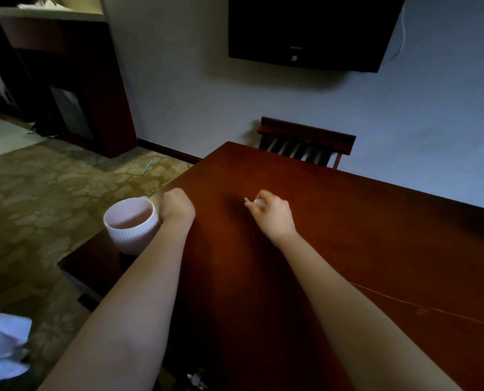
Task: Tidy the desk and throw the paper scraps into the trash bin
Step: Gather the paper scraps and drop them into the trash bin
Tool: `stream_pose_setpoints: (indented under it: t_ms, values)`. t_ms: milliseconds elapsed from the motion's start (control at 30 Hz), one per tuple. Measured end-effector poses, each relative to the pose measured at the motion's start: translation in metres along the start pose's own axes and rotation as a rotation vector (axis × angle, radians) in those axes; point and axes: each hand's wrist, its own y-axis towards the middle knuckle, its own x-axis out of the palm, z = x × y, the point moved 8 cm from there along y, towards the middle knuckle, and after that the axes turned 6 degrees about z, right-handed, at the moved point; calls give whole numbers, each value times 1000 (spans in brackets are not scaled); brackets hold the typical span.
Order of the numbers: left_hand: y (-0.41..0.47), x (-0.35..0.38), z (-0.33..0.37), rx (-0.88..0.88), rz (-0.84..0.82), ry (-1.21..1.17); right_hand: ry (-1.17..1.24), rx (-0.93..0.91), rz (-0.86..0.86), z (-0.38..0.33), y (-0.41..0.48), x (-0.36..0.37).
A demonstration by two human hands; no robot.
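My left hand [176, 207] grips the handle of a white ribbed mug [131, 224] and holds it just past the left edge of the dark red-brown desk [348, 249]. The mug is upright, with a pinkish inside. My right hand [272, 215] rests on the desk near its middle, fingers pinched on small white paper scraps [253, 202] that stick out past the fingertips. No trash bin is clearly visible; a dark area with pale bits [197, 379] shows below the desk's near edge, and I cannot tell what it is.
A wooden chair [305, 142] stands behind the desk against the wall. A black TV [311, 29] hangs above. A dark cabinet [74, 80] stands at the far left on patterned carpet [38, 198]. White cloth [1, 345] lies at the lower left. A thin cord [421, 307] crosses the desk at right.
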Motion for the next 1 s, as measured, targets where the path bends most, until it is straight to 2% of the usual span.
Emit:
stream_pose_setpoints:
  t_ms: [133, 300, 533, 767, 1000]
  values:
    - [-7, 1, 6, 86, -6, -94, 49, 26, 20, 3, -2, -7]
    - [-27, 1, 26, 209, -102, -401, 129, 144, 54, 14, -10, -24]
    - [-87, 1, 83, 364, -172, -496, 197, 293, 156, 32, -34, -75]
    - [-162, 18, 127, 286, -370, -761, 242, 397, 291, 58, -80, -136]
    - [-262, 42, 175, 279, -613, -878, 285, 471, 466, 92, -145, -213]
